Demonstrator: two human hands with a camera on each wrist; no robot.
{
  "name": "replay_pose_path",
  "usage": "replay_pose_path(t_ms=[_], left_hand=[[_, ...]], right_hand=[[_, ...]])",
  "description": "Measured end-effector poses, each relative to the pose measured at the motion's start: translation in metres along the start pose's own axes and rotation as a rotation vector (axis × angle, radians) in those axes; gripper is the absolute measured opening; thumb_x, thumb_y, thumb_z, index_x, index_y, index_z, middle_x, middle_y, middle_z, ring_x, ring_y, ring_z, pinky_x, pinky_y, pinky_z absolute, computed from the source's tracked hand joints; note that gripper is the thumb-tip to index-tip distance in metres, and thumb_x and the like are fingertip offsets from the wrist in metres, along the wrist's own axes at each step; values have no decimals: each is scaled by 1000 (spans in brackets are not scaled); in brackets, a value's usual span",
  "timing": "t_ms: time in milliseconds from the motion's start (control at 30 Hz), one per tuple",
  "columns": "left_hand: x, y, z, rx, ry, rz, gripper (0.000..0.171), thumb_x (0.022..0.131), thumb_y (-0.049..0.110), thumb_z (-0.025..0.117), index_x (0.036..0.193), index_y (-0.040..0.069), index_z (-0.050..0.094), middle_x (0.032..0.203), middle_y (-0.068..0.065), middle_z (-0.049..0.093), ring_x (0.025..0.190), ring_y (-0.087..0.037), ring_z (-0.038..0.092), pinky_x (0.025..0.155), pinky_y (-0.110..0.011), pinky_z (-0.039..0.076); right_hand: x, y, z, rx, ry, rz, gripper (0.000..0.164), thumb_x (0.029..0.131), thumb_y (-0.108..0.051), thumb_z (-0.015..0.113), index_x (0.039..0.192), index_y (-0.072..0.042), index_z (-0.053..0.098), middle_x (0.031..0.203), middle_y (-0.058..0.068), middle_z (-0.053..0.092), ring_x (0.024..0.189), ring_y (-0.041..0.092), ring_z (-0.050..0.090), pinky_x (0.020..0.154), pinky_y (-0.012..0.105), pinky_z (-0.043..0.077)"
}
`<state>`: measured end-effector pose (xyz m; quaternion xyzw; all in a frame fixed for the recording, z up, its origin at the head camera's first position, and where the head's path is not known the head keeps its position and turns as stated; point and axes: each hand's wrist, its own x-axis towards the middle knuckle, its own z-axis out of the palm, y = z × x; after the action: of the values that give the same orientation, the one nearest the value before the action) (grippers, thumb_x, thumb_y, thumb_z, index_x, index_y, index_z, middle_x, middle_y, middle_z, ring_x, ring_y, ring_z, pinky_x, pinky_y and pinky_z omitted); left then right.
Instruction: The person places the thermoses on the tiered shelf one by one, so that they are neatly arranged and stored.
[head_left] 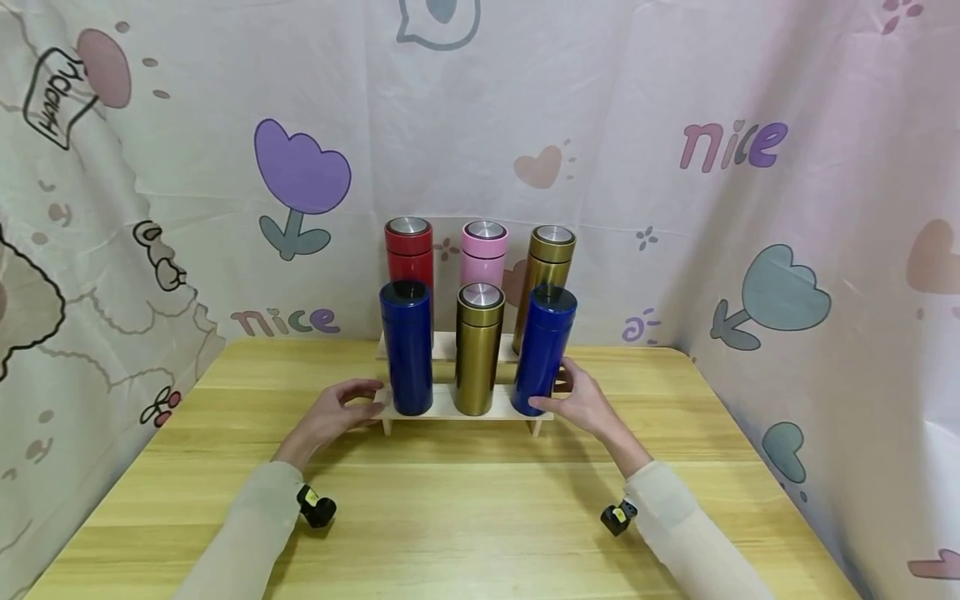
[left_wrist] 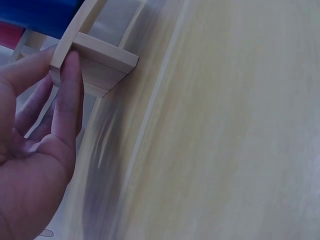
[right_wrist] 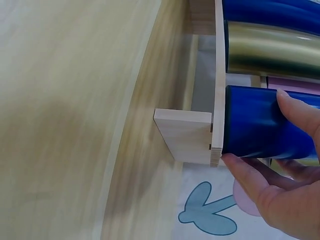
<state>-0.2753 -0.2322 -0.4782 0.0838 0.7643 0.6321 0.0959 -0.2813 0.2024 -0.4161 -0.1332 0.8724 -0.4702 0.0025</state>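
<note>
A two-tier wooden rack holds vacuum flasks. On its front tier stand a blue flask, a gold flask and another blue flask at the right end. My left hand pinches the left end of the front board between thumb and fingers, as the left wrist view shows. At the other end my right hand grips the lower part of the right blue flask, thumb on its front side and fingers behind. In the right wrist view this flask's base is right at the board.
Behind, on the rear tier, stand a red flask, a pink flask and a second gold flask, partly hidden by the front row. A patterned curtain hangs behind the wood-grain table.
</note>
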Motion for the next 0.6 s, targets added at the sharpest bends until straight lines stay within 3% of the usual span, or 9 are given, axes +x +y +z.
replay_pose_path(t_ms=[367,600], left_hand=[[1,-2,-2,3,3,13,61,98,17,71,148,-6,46,147,-32,47,106,-7,66,90,-28,62],[2,1,1,10,-3,19,59,98,17,71,147,-6,47,147,-31,48,113,-13,63,92,-29,62]], right_hand=[[0,3,-2,39,-26,36,79,86,-21,85,150,-1,44,140,26,60,124,43,64,99,52,59],[-4,11,-13,-28,-47,25,76,87,-18,83,149,1,44,146,29,54,127,49,60,99,53,58]])
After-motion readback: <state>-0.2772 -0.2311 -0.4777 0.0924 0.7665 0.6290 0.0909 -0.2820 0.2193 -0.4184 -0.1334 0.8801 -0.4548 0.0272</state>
